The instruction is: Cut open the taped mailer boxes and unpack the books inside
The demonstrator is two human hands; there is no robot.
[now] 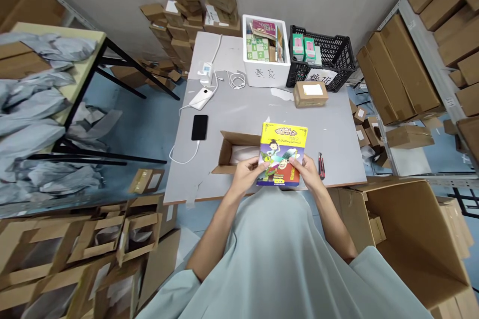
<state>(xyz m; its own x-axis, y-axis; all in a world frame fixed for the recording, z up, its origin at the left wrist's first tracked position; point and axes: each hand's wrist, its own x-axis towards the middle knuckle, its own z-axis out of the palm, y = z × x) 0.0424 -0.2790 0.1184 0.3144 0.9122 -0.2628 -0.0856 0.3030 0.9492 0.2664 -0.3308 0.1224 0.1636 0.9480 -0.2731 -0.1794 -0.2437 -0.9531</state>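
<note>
A colourful picture book (pixel 283 148) with a yellow top and cartoon figures is held between my two hands at the table's front edge. My left hand (pixel 248 173) grips its lower left side, thumb on the cover. On its right side my right hand (pixel 307 171) closes the same way, thumb on top. Behind the book and to its left lies an open cardboard box (pixel 226 153) with whitish wrapping inside; the book covers part of it. A red and black box cutter (pixel 321 165) lies just right of my right hand.
On the grey table (pixel 232 109) are a black phone (pixel 199 127), a white power bank (pixel 201 98) with cables, and a closed carton (pixel 310 94). A white bin (pixel 266 72) of books and a black crate (pixel 340 60) stand behind. Cardboard boxes (pixel 411 239) surround the table.
</note>
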